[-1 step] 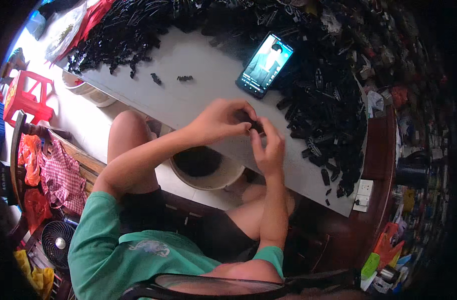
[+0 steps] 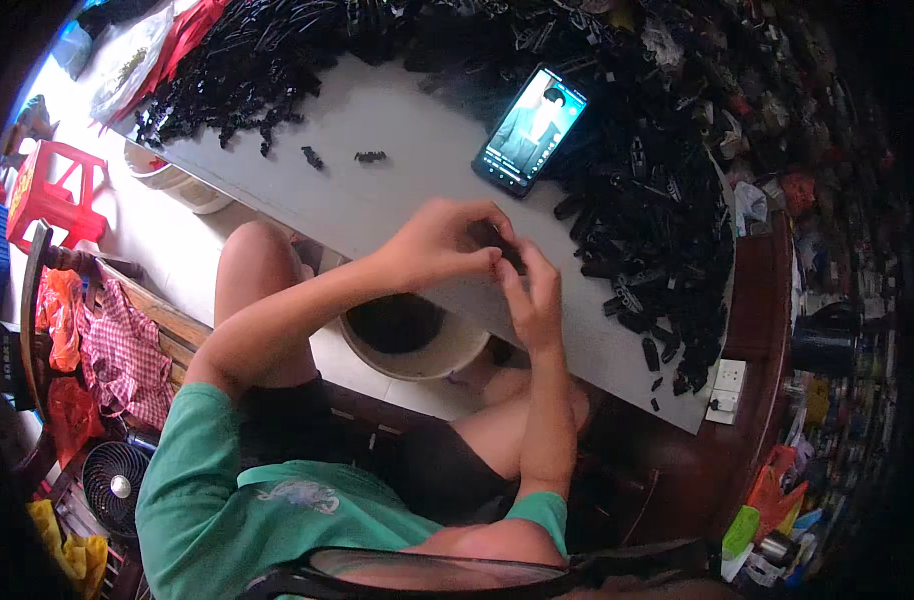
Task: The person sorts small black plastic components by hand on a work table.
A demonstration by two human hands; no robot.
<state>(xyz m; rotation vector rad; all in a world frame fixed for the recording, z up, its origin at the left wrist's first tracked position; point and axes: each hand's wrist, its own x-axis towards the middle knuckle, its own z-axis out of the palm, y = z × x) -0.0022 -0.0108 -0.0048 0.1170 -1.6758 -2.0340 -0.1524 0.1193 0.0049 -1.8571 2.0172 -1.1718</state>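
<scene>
Above the near edge of a pale grey tabletop (image 2: 367, 110), my two hands meet around a small black plastic piece (image 2: 498, 243). My left hand (image 2: 447, 243) is closed on it, with thumb and curled forefinger pinching. My right hand (image 2: 535, 292) grips the piece's other side between thumb and fingertips. Fingers cover most of it, so its exact kind does not show. Loose black pieces, one (image 2: 312, 157) and another (image 2: 371, 157), lie farther left. Large heaps of similar black parts, a left heap (image 2: 232, 85) and a right heap (image 2: 642, 235), spread over the table.
A phone (image 2: 532, 130) with a lit screen leans at the right heap's edge. Below the table's near edge, between my knees, stands a pale bucket (image 2: 457, 365) with dark contents. Left are a red stool (image 2: 57, 195), a wooden bench and a black fan (image 2: 117, 487). A white socket (image 2: 725, 390) sits right.
My right hand has shifted slightly, its thumb and fingertips moving up and left against the left fingertips. The left hand stays nearly still; the things on the table have not moved.
</scene>
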